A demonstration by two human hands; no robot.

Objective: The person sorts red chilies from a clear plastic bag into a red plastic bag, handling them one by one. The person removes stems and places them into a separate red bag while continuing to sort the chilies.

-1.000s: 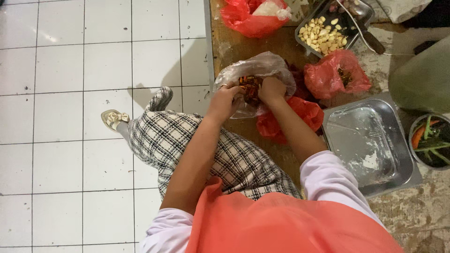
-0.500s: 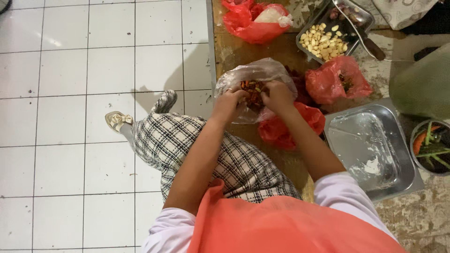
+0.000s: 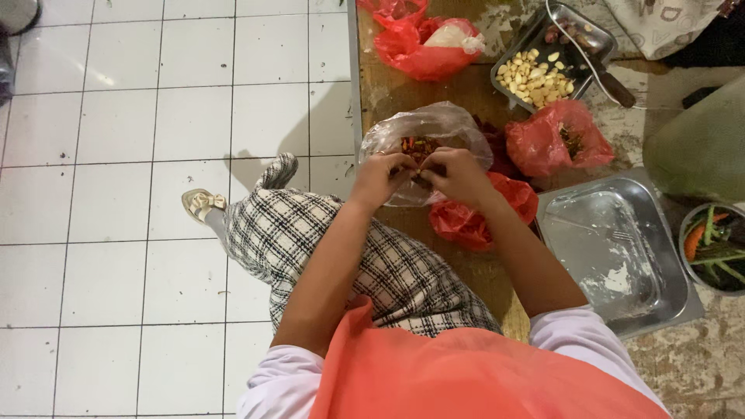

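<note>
2 hands meet over the mouth of a clear plastic bag (image 3: 434, 132) of red and green chillies, which lies on the wooden counter (image 3: 458, 85) at about 12 o'clock from the person's lap. The left hand (image 3: 380, 177) and the right hand (image 3: 456, 174) each have their fingers curled and pinched around something small at the bag's opening; whether that is a chilli or the plastic itself I cannot tell. The work in hand looks like picking through the chillies 1 at a time, and the next move probably calls for a firm pinch and a short pull. I count 4 red bags: 2 (image 3: 425, 46) at 12 o'clock, 1 (image 3: 560, 138) at 2 o'clock, 1 (image 3: 475, 219) just beneath the right wrist. 2 metal trays: 1 of peeled garlic (image 3: 535, 74), 1 empty (image 3: 613, 248) at 4 o'clock. 1 bowl of vegetables (image 3: 715, 247) sits beyond it.
</note>
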